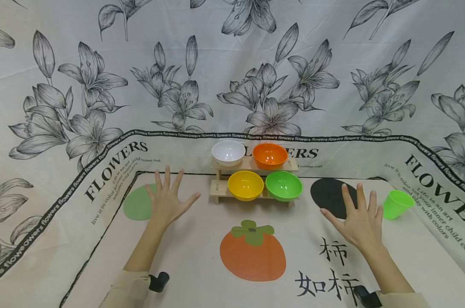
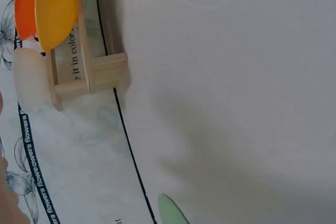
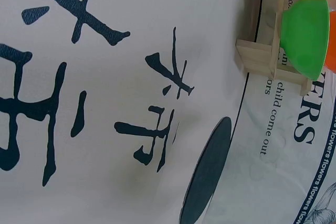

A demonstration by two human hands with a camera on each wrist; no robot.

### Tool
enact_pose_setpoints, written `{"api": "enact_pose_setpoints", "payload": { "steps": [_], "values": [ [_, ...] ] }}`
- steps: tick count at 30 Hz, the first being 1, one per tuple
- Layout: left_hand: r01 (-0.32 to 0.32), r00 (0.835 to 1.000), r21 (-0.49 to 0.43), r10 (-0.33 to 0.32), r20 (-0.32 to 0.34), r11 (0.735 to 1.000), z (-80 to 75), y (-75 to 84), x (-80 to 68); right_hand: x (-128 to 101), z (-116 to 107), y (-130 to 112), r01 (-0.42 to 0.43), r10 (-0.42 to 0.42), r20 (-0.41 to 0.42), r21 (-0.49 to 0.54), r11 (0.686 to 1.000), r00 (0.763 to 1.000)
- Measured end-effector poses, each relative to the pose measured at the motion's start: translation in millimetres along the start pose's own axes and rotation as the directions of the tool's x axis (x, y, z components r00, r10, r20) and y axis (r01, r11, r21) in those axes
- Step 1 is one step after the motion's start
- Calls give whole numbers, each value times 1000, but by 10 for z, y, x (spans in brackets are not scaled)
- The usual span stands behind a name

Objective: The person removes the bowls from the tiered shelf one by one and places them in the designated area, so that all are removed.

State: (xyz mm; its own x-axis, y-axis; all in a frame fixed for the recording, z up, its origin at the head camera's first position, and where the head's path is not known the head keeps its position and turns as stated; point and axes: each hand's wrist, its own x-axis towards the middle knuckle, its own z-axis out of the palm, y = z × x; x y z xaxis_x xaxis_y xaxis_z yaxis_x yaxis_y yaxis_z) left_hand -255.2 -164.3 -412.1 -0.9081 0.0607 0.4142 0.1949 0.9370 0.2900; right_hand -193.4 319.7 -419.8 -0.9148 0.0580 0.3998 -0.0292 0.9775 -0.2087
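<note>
hands flat, fingers spread, grasping nothing: left hand beside green patch; right hand over black patch, near green cup.

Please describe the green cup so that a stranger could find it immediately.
Start at the wooden rack of four bowls behind the persimmon print. Go right, past the black oval and the right hand. The green cup stands alone, tapered, taller and narrower than the bowls.

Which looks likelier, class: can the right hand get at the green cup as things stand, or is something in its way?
Probably yes. The right hand is open, and the green cup sits just beside it with only bare cloth between.
</note>
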Motion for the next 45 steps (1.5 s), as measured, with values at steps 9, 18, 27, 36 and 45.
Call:
{"api": "enact_pose_setpoints", "payload": {
  "steps": [9,18,27,36,45],
  "values": [
    [-2,1000,-12,2,2,1000,13,-4,-16,-5,-5,-10,10,-9,-14,39,999,1000],
    [23,998,-13,-22,62,1000,71,-2,-19,29,17,-51,9,-5,-17,259,966,1000],
    [17,996,-78,-9,93,997,304,62,37,144,132,-125,-10,-43,101,470,883,994],
    [55,996,-328,-29,84,943,667,108,92,241,319,-229,-43,-33,127,552,833,991],
    [76,996,-591,-83,15,803,978,235,238,337,465,-362,-104,-1,162,635,765,987]
  ]
}}
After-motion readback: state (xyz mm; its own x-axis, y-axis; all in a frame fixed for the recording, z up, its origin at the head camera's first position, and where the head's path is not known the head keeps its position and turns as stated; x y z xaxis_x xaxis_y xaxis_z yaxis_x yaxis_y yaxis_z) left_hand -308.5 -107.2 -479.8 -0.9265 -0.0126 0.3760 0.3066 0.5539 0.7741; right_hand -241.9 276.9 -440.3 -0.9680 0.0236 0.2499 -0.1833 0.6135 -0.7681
